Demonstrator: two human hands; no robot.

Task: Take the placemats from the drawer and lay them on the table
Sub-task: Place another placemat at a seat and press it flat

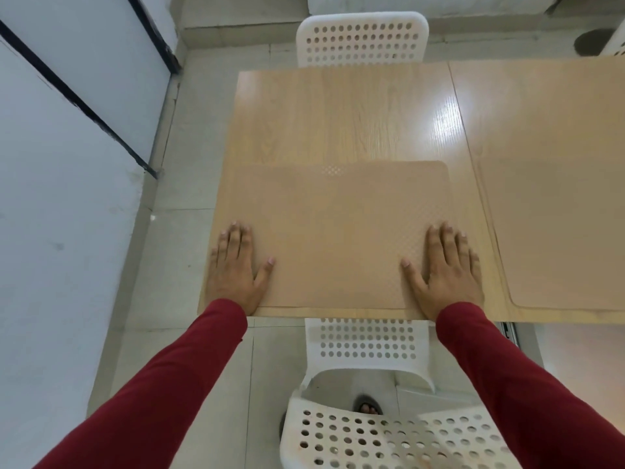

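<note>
A beige textured placemat [334, 231] lies flat on the near left part of the light wooden table [338, 113]. My left hand [236, 269] rests palm down on the mat's left edge, fingers spread. On the mat's right edge my right hand [443, 269] lies flat the same way. Neither hand grips anything. A second beige placemat [561, 231] lies flat on the table to the right, its right part cut off by the frame.
A white perforated chair [362, 38] stands at the table's far side. Another white perforated chair [368, 346] is tucked under the near edge, and a third chair [389, 438] is below me. A white wall with black frame bars [67, 89] runs along the left.
</note>
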